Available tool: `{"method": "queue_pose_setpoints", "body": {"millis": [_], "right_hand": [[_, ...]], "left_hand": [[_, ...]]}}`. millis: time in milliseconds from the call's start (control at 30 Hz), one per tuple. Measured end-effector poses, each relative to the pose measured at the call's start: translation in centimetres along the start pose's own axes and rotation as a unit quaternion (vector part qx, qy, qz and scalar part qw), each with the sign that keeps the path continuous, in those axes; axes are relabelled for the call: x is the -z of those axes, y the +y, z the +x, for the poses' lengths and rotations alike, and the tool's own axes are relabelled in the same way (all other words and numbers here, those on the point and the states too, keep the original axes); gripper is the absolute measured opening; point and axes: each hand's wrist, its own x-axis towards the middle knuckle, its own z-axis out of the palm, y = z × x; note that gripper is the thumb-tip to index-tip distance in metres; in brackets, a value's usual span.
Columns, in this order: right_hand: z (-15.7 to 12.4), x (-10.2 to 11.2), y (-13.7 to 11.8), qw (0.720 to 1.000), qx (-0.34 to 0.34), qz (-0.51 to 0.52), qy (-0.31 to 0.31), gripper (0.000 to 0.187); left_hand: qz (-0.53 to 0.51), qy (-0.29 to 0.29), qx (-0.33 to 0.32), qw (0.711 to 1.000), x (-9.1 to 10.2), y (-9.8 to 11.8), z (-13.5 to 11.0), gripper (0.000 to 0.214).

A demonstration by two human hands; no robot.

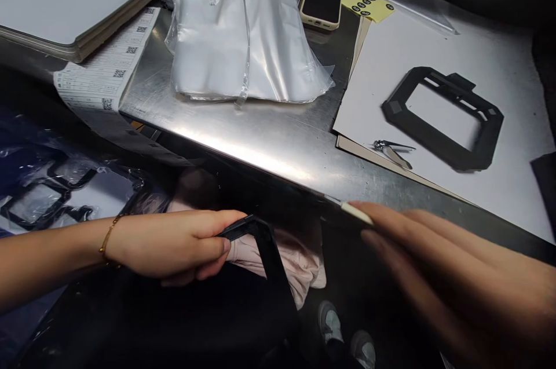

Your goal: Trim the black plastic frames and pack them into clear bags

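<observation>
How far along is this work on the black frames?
Black frames already lie in clear plastic at far left, so those look finished. The left hand grips another black frame, while the blurred right hand touches a white strip. One more frame lies on the white board beside nail clippers.

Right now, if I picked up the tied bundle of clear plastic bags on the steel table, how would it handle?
Probably floppy: the bundle of plastic bags creases around its tie. It likely feels light for its size, being thin film. Pushed, it may slide easily on the smooth steel table.
</observation>
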Motion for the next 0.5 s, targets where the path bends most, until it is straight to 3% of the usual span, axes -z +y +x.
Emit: {"method": "queue_pose_setpoints", "body": {"millis": [67,200,300,400,500], "right_hand": [[0.8,-1.0,1.5,1.000,-0.019,-0.020,0.014,0.027],[2.7,-4.2,3.8,0.988,-0.068,-0.125,0.058,0.032],[3.4,-5.1,3.5,0.980,-0.089,-0.158,0.079,0.030],[3.1,-4.5,0.7,0.987,-0.028,-0.023,0.158,0.020],[2.4,-4.3,-2.9,0.977,0.076,0.124,0.159,0.010]], "left_hand": [[-0.008,-0.001,-0.011,1.000,0.0,-0.3,0.2,0.046],[-0.029,0.015,-0.032,0.999,-0.1,-1.0,0.6,0.046],[-0.046,0.033,-0.035,0.998,-0.2,-1.4,0.7,0.048],[-0.058,0.038,-0.047,0.997,-0.2,-1.7,0.8,0.048],[-0.068,0.034,-0.062,0.995,-0.3,-1.7,1.0,0.045]]}}
